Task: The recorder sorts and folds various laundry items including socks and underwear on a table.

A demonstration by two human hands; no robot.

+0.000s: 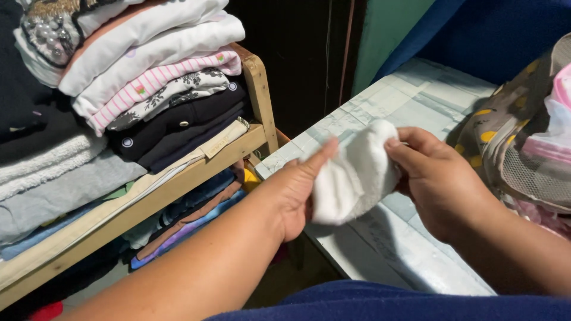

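Dark blue fabric (380, 303) is seen at bottom edge; at frame centre, a small white cloth (354, 172) is pinched between left hand (294, 193) and right hand (440, 181), above a pale surface (416, 95); folded clothes (148, 77) are stacked upper left.

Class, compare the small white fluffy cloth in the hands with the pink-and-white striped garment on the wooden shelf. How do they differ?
The small white fluffy cloth is plain; the pink-and-white striped garment is patterned. The cloth is held by the left hand and right hand; the garment lies folded in a stack on the wooden shelf. Both are fabric.
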